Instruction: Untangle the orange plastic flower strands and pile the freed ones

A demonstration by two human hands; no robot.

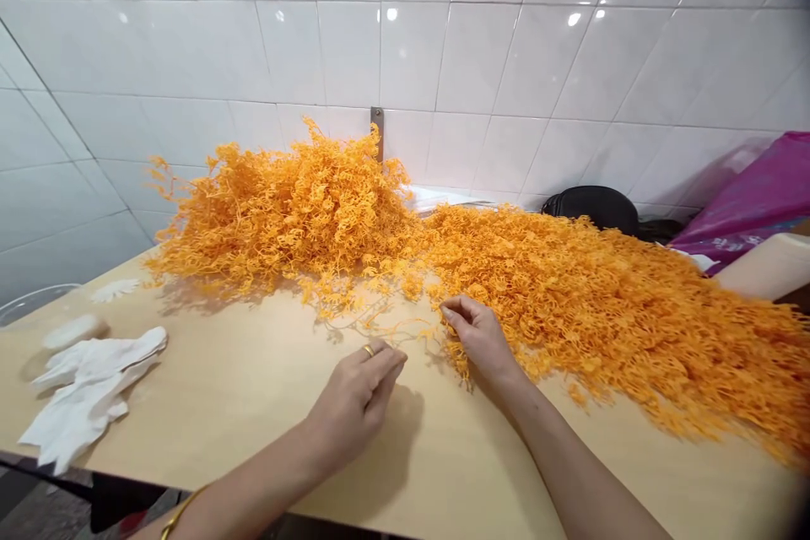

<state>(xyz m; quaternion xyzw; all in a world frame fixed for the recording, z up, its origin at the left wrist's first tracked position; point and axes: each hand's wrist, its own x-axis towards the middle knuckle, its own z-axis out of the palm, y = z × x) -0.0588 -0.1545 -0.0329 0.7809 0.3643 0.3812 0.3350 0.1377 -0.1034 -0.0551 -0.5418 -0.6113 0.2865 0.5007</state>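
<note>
A big heap of orange plastic sprigs (569,287) covers the right and back of a pale wooden table (253,405), with a taller mound (284,202) at the back left. My right hand (477,337) is curled at the heap's near edge, fingers pinched on an orange sprig (405,327) that trails left across the table. My left hand (360,396), with a gold ring, rests on the table beside that sprig's thin stem, fingers pressed together over it. A gold bangle (180,510) shows on my left wrist.
White cloth gloves (89,388) lie near the table's left edge, with a small white flower piece (114,288) behind them. A black object (591,207) and a magenta bag (753,202) stand at the back right against a white tiled wall (443,51).
</note>
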